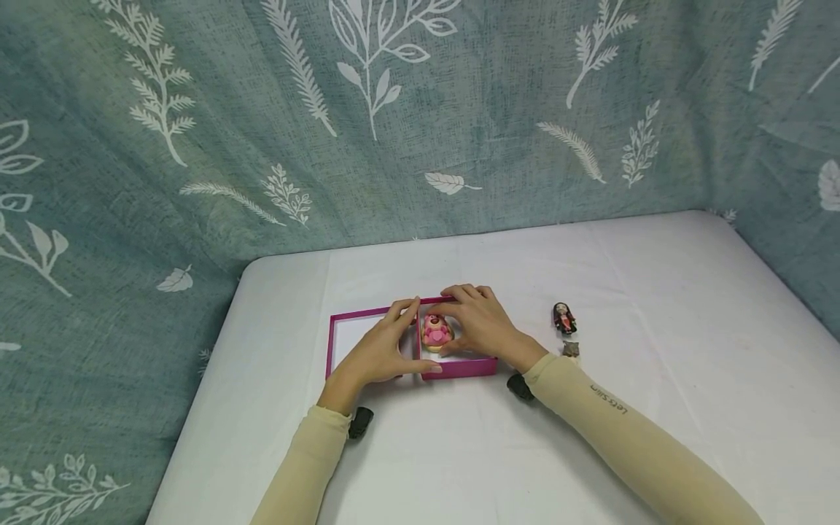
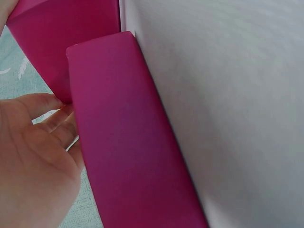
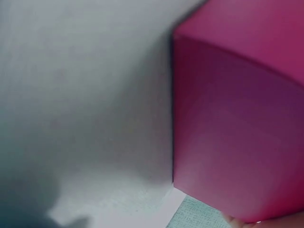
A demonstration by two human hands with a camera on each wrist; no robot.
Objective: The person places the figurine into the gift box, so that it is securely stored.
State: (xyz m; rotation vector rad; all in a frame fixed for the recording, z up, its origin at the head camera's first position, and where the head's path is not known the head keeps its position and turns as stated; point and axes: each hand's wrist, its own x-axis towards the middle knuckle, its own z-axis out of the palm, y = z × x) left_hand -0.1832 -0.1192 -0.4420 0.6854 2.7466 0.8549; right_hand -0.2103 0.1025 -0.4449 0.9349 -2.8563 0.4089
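A magenta box (image 1: 459, 370) with a white inside sits open on the table, a pink bear figure (image 1: 436, 332) in it. My right hand (image 1: 477, 321) reaches in over the back rim, thumb and index finger curved round the figure. My left hand (image 1: 380, 348) holds the box at its left side, thumb at the front corner and fingers toward the back. In the left wrist view, the left hand (image 2: 38, 137) has its fingertips at the magenta wall. A few right fingertips (image 3: 235, 221) show at the box's lower edge in the right wrist view.
A shallower magenta tray or lid (image 1: 330, 343) lies left of the box, partly behind the left hand. To the right are a small black-haired doll (image 1: 563, 319) and a small greyish figure (image 1: 571, 349), partly covered by the right sleeve. A leaf-patterned curtain (image 1: 420, 146) hangs behind the white-covered table (image 1: 446, 452).
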